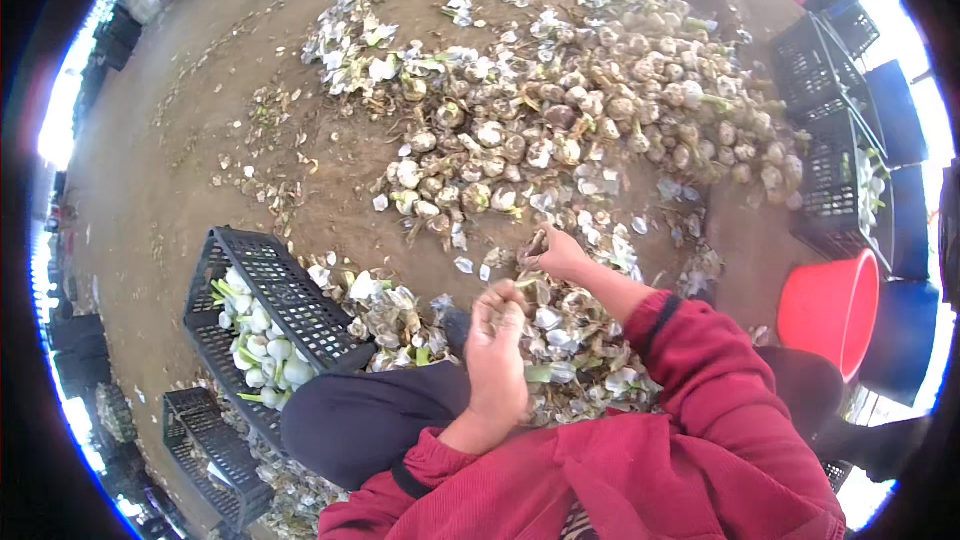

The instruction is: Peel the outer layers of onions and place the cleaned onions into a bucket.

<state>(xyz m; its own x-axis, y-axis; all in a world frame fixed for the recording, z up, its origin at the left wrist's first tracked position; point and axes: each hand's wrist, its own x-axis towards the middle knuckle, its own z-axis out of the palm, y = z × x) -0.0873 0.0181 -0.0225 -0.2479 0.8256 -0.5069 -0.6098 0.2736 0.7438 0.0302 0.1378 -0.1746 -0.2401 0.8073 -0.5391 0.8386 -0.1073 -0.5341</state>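
Note:
My right hand reaches forward over the floor, just short of a large heap of unpeeled garlic bulbs. Its fingertips are bent around something brownish, too blurred to name. Nearer to me, my left hand is raised between my knees with its fingers curled. A small pale-green bit shows by its fingertips, but whether it is held is unclear. Below both hands spreads a litter of garlic skins and leaf scraps. Left of my knee, a tilted black plastic crate holds cleaned white garlic bulbs with green stems.
A second black crate stands at the lower left. On the right are a red plastic bucket and stacked black crates, one with garlic in it. More skins lie across the bare earthen floor.

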